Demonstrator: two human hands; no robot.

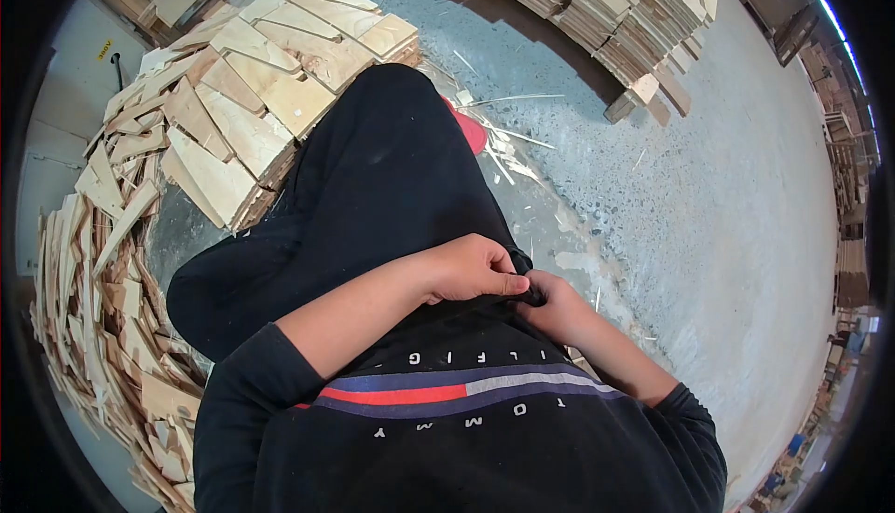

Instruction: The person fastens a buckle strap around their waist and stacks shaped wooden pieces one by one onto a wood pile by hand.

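Observation:
Both of my hands meet over my lap at the right hip, on the black trousers (373, 168). My left hand (475, 269) reaches across my body, its fingers curled and its thumb pressed toward a dark fold of cloth. Beside it, my right hand (557, 308) has its fingers bent into that same fold, with the fingertips hidden. Whether the fold is a pocket edge or the waistband, I cannot tell. The black shirt (485, 457) with a striped band covers my torso just below the hands.
Stacked cut wood boards (280, 56) stand close at my front left. A heap of wood offcuts (121, 317) lies along my left. More piled boards (625, 0) stand ahead. Splinters (508, 154) are scattered on the concrete floor (709, 224), near a red object (471, 129) by my knee.

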